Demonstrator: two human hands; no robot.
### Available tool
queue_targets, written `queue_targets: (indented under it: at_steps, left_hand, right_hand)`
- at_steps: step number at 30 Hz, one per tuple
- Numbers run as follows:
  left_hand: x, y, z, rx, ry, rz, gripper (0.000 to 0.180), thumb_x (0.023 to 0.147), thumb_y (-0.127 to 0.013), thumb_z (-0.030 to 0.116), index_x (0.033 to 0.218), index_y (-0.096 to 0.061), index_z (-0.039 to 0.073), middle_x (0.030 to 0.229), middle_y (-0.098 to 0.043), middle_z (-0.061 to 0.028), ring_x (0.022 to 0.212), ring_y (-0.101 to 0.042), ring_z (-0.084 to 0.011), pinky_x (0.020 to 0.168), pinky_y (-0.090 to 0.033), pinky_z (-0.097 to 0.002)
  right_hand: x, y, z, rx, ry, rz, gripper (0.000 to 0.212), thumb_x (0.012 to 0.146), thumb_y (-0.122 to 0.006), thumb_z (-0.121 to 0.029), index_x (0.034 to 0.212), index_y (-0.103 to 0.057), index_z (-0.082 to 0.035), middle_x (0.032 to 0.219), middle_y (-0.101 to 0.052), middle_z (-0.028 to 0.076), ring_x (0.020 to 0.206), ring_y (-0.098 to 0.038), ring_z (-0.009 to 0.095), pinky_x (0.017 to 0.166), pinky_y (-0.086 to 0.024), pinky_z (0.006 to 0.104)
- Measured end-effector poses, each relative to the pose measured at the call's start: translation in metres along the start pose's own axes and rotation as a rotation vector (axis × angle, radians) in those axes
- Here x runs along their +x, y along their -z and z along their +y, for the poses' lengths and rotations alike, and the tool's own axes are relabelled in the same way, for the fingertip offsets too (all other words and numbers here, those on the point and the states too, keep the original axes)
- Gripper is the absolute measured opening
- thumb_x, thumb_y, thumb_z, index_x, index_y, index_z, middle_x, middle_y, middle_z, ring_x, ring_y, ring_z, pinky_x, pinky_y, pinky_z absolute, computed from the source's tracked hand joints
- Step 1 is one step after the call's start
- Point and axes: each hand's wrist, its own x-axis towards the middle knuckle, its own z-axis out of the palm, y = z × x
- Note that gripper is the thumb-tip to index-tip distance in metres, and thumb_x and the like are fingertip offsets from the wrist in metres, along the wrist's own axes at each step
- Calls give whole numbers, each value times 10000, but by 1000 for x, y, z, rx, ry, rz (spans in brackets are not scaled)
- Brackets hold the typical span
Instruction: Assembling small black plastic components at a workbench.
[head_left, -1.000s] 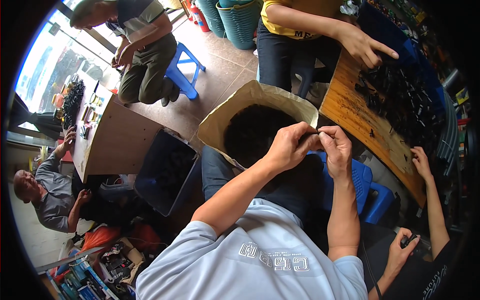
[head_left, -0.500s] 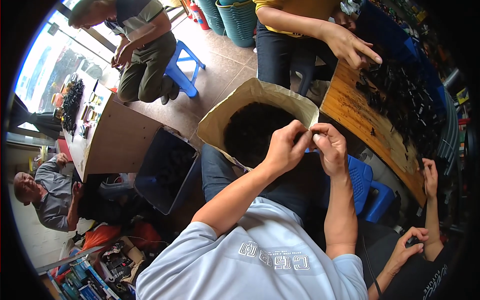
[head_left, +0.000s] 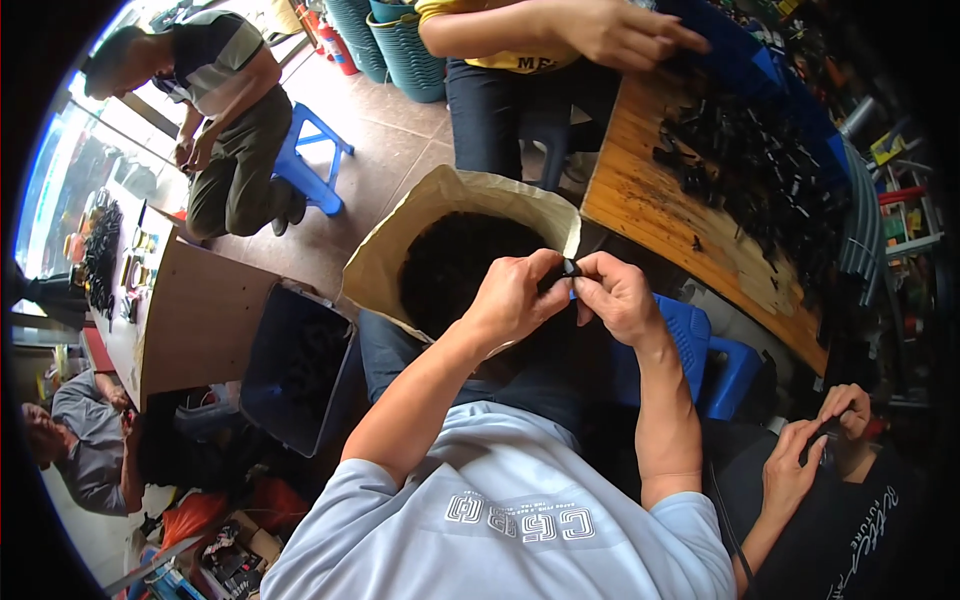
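Observation:
My left hand (head_left: 515, 300) and my right hand (head_left: 618, 298) meet over the near right rim of a large tan sack (head_left: 375, 260). Between their fingertips is a small black part (head_left: 571, 268) with a pale glint on it; its exact kind cannot be made out. Both hands are closed on this part, thumbs and forefingers pinching it from either side. A dark heap of small black pieces (head_left: 460, 255) fills the inside of the sack, which stands open in front of me.
Right of the sack, a wooden table (head_left: 640, 190) bears many loose black parts (head_left: 760, 180); a co-worker's hand (head_left: 640, 35) reaches over it. A dark bin (head_left: 250, 365) stands left, a blue stool (head_left: 735, 375) right. Another co-worker's hands (head_left: 800, 455) work at lower right.
The black part now shows between my fingertips, where it was hidden before. The whole view has shifted, with the sack and table further left. The lower-right co-worker's hands have come together.

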Motion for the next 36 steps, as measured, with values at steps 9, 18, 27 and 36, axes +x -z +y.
queue_targets:
  at_steps: [9,18,27,36]
  left_hand:
    - [11,11,-64,-1169,249,214,261,894,-513,156,1097,-583,7,830,-649,-97,608,-550,-126,542,-424,-229]
    - [6,15,-91,-1213,516,264,83,914,-517,100,894,-583,54,806,-610,-60,651,-559,-134,594,-457,-278]
    - [16,-5,-71,-1260,442,72,123,879,-603,111,947,-615,9,756,-590,-53,620,-532,-134,579,-438,-285]
    - [18,-2,1,-705,35,-28,494,865,-702,325,1180,-591,-39,1020,-656,-80,919,-589,-127,811,-471,-259]
  right_hand:
    - [68,126,1,-1157,148,953,374,823,-686,-229,1122,-596,-24,1046,-598,212,962,-586,368,821,-477,425]
    - [44,156,47,-1206,415,791,239,848,-620,-88,1070,-614,0,1001,-593,191,849,-592,343,787,-484,390]
    - [17,177,26,-243,102,722,309,895,-546,-50,1183,-583,57,891,-656,84,728,-548,82,698,-452,219]
    - [-6,66,-1,49,299,202,170,921,-553,-43,1060,-640,3,1046,-606,86,783,-595,131,701,-482,250]
